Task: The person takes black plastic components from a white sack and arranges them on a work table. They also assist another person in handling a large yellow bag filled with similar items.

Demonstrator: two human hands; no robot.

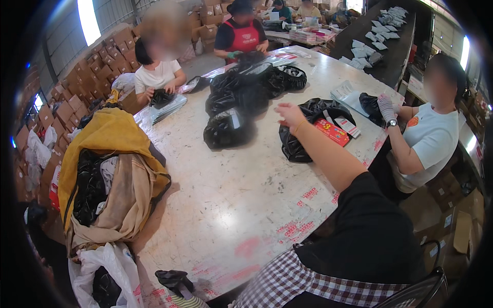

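Observation:
My right hand [291,116] reaches bare across the table, fingers apart and holding nothing. It hangs at the left side of a black plastic bag [294,144], which lies on its side. A red printed card [332,131] and a white box or card [347,126] rest at this bag's mouth. At the bottom edge, my left hand [186,294], in a striped glove, is partly cut off and grips a small black plastic item [172,278]. Further in, a heap of black plastic bags [239,90] covers the table's middle, left of my right hand.
A yellow cloth sack [104,134] and a white plastic bag [127,265] stand at the table's [215,200] left side. Co-workers handle black bags around it, beside stacks of grey mailer bags [167,107]. Behind, a conveyor belt [342,50] carries packages. Cartons [111,54] pile up left.

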